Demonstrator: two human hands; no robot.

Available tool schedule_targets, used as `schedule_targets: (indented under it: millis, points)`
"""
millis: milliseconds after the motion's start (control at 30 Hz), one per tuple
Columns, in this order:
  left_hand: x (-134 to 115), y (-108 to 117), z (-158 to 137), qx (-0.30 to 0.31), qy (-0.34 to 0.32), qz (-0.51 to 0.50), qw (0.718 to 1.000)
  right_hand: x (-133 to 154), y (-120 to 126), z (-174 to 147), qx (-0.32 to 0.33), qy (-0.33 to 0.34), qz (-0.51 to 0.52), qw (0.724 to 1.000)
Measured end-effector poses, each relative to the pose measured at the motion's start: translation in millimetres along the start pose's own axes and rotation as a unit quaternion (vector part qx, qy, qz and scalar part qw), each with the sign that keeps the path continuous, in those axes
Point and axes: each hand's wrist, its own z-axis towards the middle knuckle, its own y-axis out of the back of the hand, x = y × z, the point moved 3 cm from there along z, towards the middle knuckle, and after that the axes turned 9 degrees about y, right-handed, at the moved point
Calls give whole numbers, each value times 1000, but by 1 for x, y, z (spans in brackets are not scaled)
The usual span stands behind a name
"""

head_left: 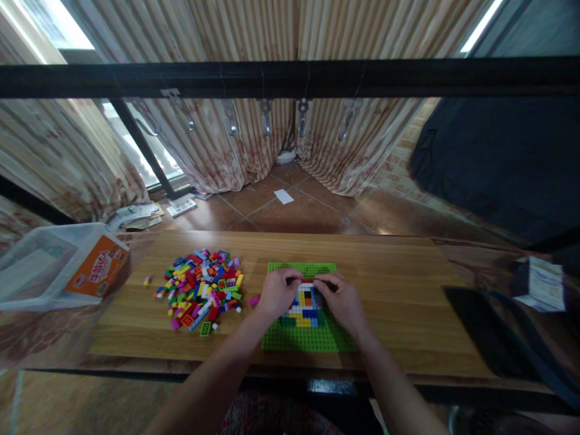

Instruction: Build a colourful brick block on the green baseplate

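A green studded baseplate (308,343) lies on the wooden table, bearing a flat picture of toy bricks (304,314) in blue, yellow, white, green and orange. My left hand (281,293) is at the upper left of this build, thumb and fingers pinched together. From the other side my right hand (342,299) reaches in, its fingers also closed at the upper right. Between the two sets of fingertips show a red strip and a white row of bricks (307,285). Whatever the fingertips grip is too small to tell. A magenta brick (254,300) lies left of my left hand.
A heap of loose coloured bricks (206,287) covers the left of the wooden table (399,290). Farther left stands a clear plastic bin (49,266) with an orange label. A dark strap (521,338) hangs over the right end. A black bar (290,78) crosses beyond the table.
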Motion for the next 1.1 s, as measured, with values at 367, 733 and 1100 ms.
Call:
schedule_targets:
  millis: [367, 733, 1100]
  points:
    - [-2, -5, 2, -8, 21, 3, 1000, -3, -4, 9, 23, -29, -16, 999]
    - [-8, 16, -8, -64, -20, 19, 998, -8, 1, 9, -3, -24, 44, 999]
    - [53, 105, -117, -202, -9, 4, 979, -8, 27, -34, -143, -78, 45, 986]
